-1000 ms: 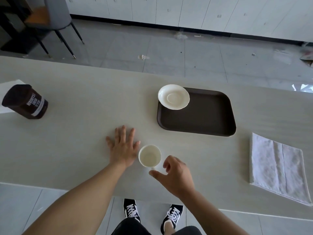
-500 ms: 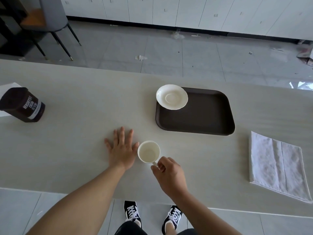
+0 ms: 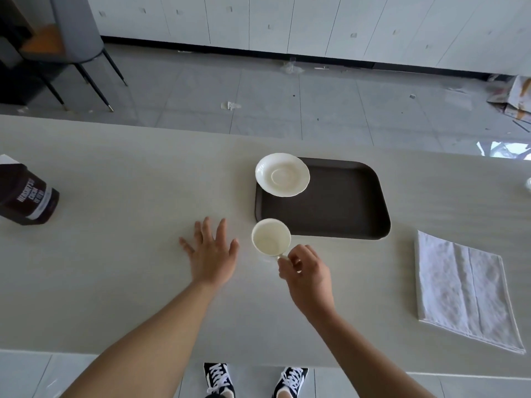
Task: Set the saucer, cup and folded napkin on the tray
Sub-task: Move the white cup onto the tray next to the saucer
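Note:
A white cup [image 3: 270, 236] hangs just above the table by the near-left corner of the dark brown tray [image 3: 344, 208]. My right hand [image 3: 306, 268] pinches its handle from the near right. A white saucer [image 3: 282, 174] rests on the tray's far-left corner and overhangs the rim. My left hand [image 3: 211, 252] lies flat on the table with fingers spread, left of the cup. A folded white napkin [image 3: 462, 288] lies on the table to the right of the tray.
A dark brown cocoa can [image 3: 27, 196] lies at the table's left edge. The table's near edge runs just above my shoes. Beyond the far edge are a grey tiled floor, a chair [image 3: 71, 38] at the far left and white cabinets.
My right hand closed on the cup's handle and lifted the cup, carrying it away from me toward the tray's near-left corner. My left hand stayed flat on the table.

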The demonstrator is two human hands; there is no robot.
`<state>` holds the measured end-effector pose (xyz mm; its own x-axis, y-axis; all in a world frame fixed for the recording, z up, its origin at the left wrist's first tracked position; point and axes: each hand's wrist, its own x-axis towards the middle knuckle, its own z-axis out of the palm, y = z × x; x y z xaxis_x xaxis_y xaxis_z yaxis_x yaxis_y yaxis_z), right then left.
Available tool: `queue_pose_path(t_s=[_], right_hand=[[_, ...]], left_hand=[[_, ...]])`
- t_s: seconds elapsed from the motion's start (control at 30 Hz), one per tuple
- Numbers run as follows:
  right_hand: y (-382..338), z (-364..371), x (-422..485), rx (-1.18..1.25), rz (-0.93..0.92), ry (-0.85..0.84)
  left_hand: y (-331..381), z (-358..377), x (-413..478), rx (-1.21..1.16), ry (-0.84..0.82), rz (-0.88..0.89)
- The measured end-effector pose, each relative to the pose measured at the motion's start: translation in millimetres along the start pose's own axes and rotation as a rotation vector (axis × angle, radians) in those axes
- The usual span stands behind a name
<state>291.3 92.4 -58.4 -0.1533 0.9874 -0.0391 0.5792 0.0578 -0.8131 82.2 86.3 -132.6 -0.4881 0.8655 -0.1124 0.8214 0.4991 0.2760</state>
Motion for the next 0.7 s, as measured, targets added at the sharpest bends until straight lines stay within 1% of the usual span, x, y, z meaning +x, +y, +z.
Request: queue_pose_path(t_s=[0.17, 0.3, 0.4, 0.5, 0.7], right_hand=[[-1.9, -12.9, 37.7, -0.017, 0.03, 0.047], [-4.0, -12.5, 62.6, -0.002, 0.045, 0.072], [-3.2, -8.4, 73.6, 0.044, 0.116, 0.072], [-0.7, -4.0, 77.8, 0.076, 0.177, 0.078], [4.8, 3.5, 78.1, 0.111, 0.229, 0.091]], left_hand=[[13.7, 10.9, 14.2, 0.022, -0.075, -0.039], [10.9, 21.1, 11.5, 0.084, -0.046, -0.024], [10.3, 23.7, 12.7, 0.114, -0.052, -0.029], [9.3, 25.6, 11.9, 0.135, -0.041, -0.024], [9.4, 26.1, 12.3, 0.159, -0.033, -0.025]])
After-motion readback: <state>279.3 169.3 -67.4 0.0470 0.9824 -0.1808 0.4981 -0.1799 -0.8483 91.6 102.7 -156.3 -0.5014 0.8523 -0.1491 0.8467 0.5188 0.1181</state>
